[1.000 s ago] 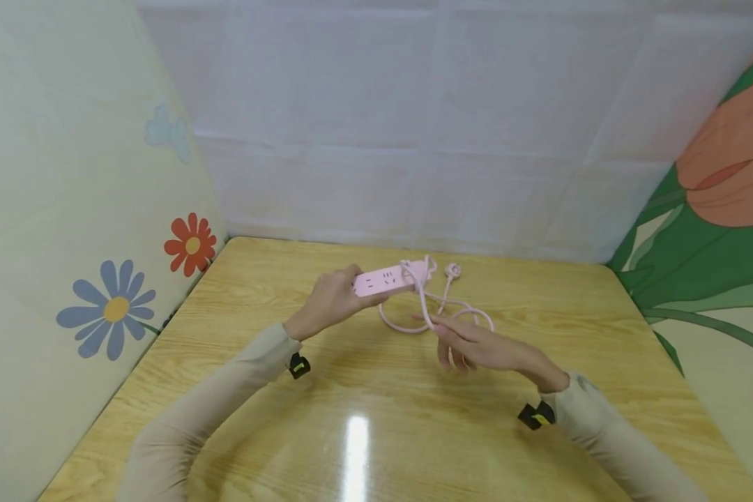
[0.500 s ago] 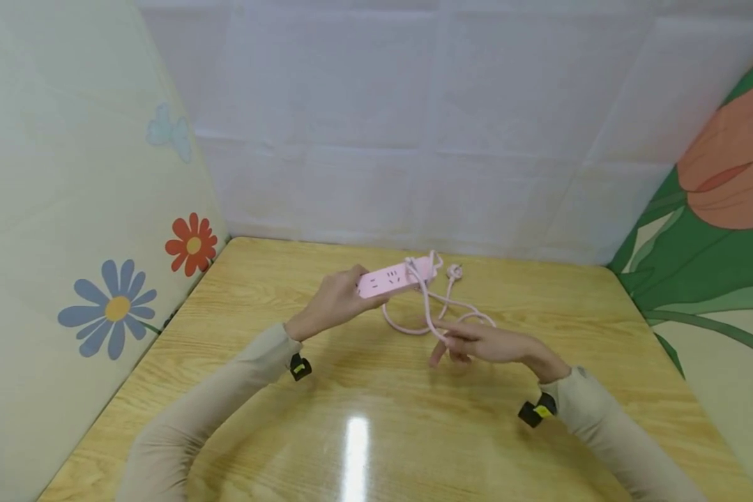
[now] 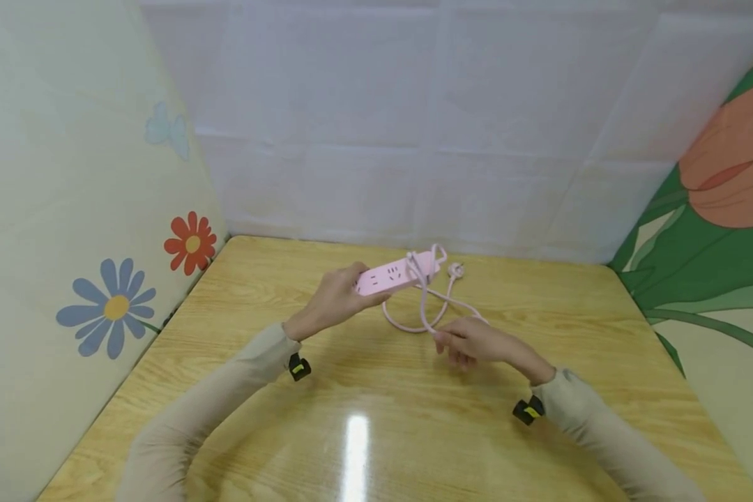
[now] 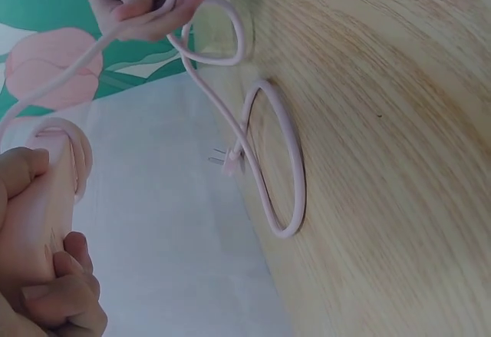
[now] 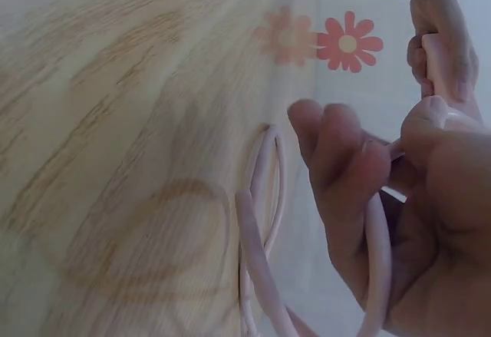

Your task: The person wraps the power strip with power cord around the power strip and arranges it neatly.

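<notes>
My left hand grips one end of a pink power strip, held tilted above the table. The pink cord wraps over the strip's far end and runs down to my right hand, which pinches it between thumb and fingers. In the left wrist view, fingers and thumb of the left hand hold the strip by its sides. Beyond the right hand, the rest of the cord lies in loose loops, with the pronged plug at the back. The right wrist view shows cord passing through the right palm.
The wooden table reaches back to a pale cloth wall. A flower-printed panel stands at the left, another with large tulips at the right. A black band with a small device is on the right wrist.
The strip's far end has risen slightly and the left hand has shifted a little right. My right hand's fingers, more spread before, have closed on the cord.
</notes>
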Demonstrator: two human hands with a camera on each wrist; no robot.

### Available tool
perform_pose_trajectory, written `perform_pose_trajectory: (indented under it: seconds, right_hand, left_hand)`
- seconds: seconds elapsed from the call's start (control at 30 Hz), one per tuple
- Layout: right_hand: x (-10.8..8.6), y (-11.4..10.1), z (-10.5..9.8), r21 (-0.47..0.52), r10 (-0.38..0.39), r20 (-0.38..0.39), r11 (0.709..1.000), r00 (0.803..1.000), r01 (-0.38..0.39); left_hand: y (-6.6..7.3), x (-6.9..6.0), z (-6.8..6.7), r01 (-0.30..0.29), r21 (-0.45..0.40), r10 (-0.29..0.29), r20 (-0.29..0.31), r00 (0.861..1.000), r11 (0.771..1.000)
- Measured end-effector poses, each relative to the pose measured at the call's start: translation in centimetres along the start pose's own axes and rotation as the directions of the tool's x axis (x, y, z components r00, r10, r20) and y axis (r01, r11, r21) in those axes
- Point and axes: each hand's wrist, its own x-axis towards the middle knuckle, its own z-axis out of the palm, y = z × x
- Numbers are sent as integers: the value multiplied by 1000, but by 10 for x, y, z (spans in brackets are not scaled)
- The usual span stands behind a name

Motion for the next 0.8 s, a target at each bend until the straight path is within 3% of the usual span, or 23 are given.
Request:
perform_pose_trajectory:
  seconds: [0.13,0.3,0.47,0.7,0.8]
  right_hand:
    - [1,2,1,-68,41,-39,997,998,-44]
    - [2,5,3,-182,34,-62,982,998,-45]
    - [4,11,0,-181,11,-66,983,998,-23]
    - [4,20,-5,-147,52,-99,987,994,-66]
    - [5,19,-5,-130,4,-62,991,998,-12]
  left_hand:
    - [1,-1,0,-17,10,17,-3,1000,1000]
    - [2,-1,2,-60,8,60,-11,998,998]
    - [4,-2,2,-93,-9,93,2,996,996]
    - [5,-4,3,-96,-8,96,21,995,995]
    - [4,-4,5,-91,-7,91,7,996,996]
